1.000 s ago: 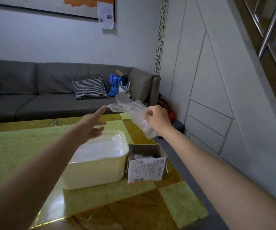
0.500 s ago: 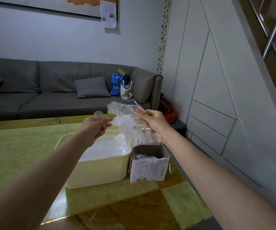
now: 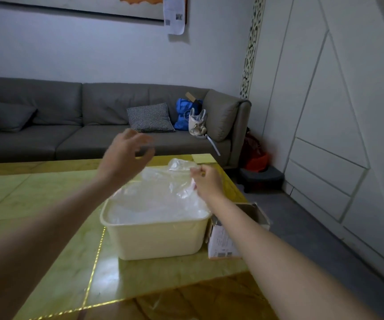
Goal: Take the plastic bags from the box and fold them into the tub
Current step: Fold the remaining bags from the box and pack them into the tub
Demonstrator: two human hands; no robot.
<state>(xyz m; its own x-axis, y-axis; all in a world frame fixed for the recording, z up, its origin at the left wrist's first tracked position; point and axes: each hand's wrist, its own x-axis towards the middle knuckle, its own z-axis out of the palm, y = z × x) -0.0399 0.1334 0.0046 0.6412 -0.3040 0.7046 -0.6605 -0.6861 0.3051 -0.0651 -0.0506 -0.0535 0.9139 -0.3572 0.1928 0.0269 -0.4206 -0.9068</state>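
Nearest the camera, two bare forearms reach out over a glossy yellow-green table [image 3: 47, 204] with thin gold inlay lines. A cream plastic tub [image 3: 158, 239] stands on the table below the hands, its rounded rim catching light, with pale crumpled plastic already lying inside it. Just to its right, partly hidden under the right forearm, sits a small cardboard box [image 3: 223, 243] with a printed label on its side and its flaps open.

The right hand [image 3: 206, 181] hangs over the tub's far right corner, its fingers curled and pinching the edge of a clear plastic bag [image 3: 161, 181]. The bag is thin, wrinkled and see-through, with whitish glints along its creases; it spreads leftward from the pinching fingertips and drapes down over the far side of the tub, its lower part sagging toward the tub's contents.

The left hand [image 3: 126, 155] is raised above and to the left of the bag, blurred, fingers spread loosely apart and holding nothing, clear of the plastic.

Beyond the fingers stands a long grey sofa [image 3: 47, 125] carrying a checked cushion [image 3: 150, 117], a blue bag [image 3: 185, 114] and a white handbag [image 3: 196, 122].
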